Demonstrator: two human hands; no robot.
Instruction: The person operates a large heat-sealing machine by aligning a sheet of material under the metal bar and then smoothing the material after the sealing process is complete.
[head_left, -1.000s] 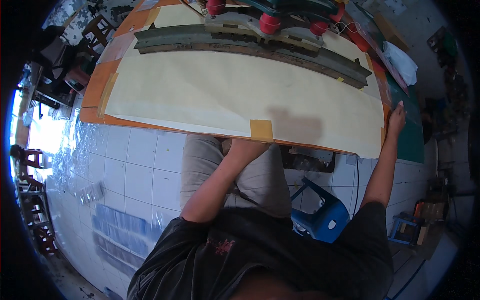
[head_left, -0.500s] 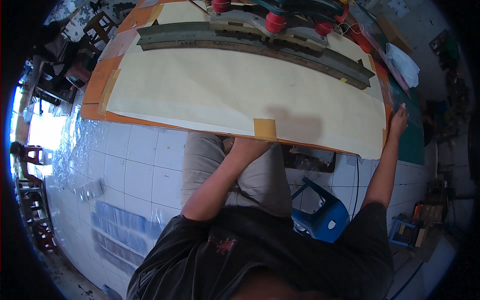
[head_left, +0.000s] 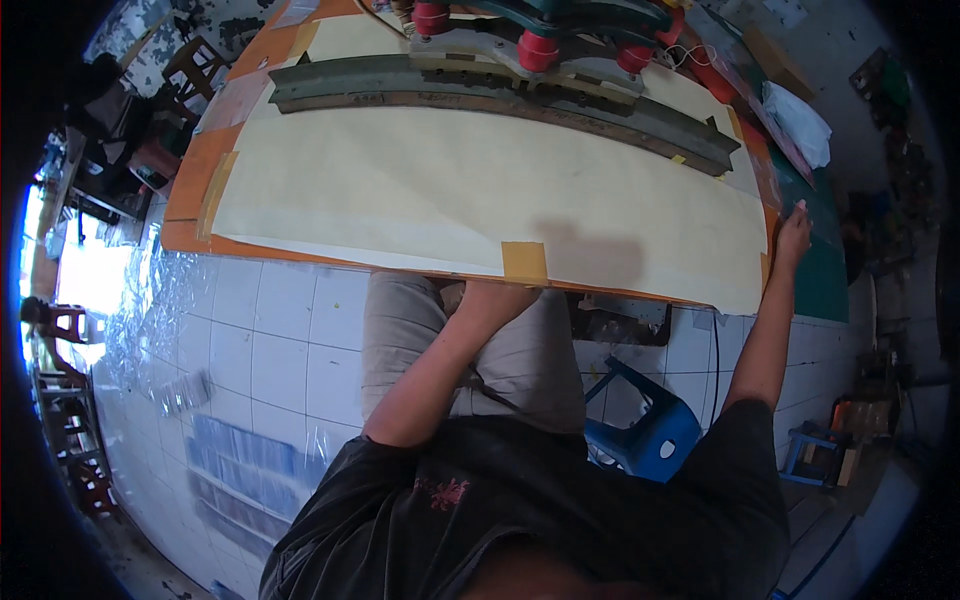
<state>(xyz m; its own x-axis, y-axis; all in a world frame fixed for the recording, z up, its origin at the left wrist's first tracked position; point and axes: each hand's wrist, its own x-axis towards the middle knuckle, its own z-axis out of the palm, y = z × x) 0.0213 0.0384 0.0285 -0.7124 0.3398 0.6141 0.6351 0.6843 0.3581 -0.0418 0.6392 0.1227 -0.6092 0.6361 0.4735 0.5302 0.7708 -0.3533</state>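
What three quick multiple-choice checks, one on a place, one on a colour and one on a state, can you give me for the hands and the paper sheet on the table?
1. Where is the right hand?
A. at the right end of the paper sheet
B. on the blue stool
C. on the red spools

2. What colour is the stool below the table?
A. red
B. blue
C. white

3. How does the paper sheet lie?
A. rolled into a tube
B. crumpled in a ball
C. spread flat, with a tape patch at its near edge

Answers:
1 A, since the hand rests by the sheet's right edge.
2 B, since its seat and legs show blue against the white floor tiles.
3 C, since the sheet covers the table smoothly; the left hand sits at the table's near edge, just below the patch.
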